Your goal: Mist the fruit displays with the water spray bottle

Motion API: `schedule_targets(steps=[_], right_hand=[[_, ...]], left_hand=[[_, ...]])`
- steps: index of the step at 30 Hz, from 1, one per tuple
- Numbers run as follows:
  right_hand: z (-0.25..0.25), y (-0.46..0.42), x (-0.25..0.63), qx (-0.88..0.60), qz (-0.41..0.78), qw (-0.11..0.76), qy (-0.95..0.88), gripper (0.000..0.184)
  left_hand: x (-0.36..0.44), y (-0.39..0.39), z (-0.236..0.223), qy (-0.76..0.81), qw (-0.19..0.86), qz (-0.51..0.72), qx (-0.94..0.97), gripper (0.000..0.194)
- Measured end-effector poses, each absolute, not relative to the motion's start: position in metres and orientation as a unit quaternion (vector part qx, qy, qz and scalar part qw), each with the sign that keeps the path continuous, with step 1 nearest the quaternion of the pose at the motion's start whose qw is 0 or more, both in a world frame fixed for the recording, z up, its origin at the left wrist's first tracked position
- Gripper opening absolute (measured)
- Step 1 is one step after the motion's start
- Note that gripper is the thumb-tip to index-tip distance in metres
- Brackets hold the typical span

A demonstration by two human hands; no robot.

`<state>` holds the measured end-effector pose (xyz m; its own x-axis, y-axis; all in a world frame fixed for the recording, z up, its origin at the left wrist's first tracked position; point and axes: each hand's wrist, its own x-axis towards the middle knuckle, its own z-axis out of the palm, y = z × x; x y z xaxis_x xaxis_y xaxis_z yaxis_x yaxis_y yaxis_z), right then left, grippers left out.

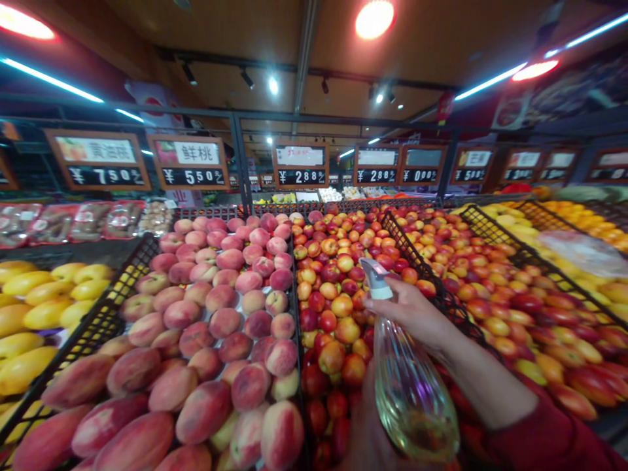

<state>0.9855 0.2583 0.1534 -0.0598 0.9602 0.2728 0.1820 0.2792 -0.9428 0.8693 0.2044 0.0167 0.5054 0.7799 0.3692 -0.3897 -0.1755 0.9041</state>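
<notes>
My right hand (415, 313) is closed around the neck of a clear spray bottle (409, 386), just below its white trigger head (374, 278). The bottle holds a pale yellowish liquid, and its nozzle points left, over the nectarines (333, 288) in the middle black crate. My left hand (366, 425) shows only partly at the bottom edge. It cups the bottle's lower left side, with its fingers hidden behind the bottle. A red sleeve (549, 438) covers my right forearm.
Peaches (216, 327) fill the black crate to the left, and yellow mangoes (44, 307) lie further left. More nectarines (490, 294) and yellow fruit (589, 261) fill the crates on the right. Price signs (191, 163) hang along the back, above wrapped trays (73, 222).
</notes>
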Motion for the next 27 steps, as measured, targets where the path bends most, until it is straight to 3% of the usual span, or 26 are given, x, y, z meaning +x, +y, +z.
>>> schedule_targets(steps=[3,10,13,18,27], right_hand=[[0.155,0.26,0.983,-0.453,0.392,0.5,-0.626,0.034],[0.163,0.257,0.977,-0.433,0.398,0.488,-0.645,0.032],[0.166,0.257,0.972,-0.425,0.402,0.482,-0.652,0.033],[0.17,0.259,0.966,-0.421,0.391,0.471,-0.669,0.03],[0.173,0.263,0.959,-0.413,0.382,0.45,-0.694,0.025]], left_hand=[[0.863,0.198,0.037,0.15,0.619,0.466,0.614,0.049],[0.859,0.195,0.05,0.137,0.614,0.483,0.609,0.053],[0.861,0.196,0.039,0.131,0.612,0.502,0.597,0.065],[0.873,0.202,0.012,0.13,0.617,0.539,0.558,0.112],[0.876,0.206,0.004,0.144,0.61,0.56,0.541,0.11]])
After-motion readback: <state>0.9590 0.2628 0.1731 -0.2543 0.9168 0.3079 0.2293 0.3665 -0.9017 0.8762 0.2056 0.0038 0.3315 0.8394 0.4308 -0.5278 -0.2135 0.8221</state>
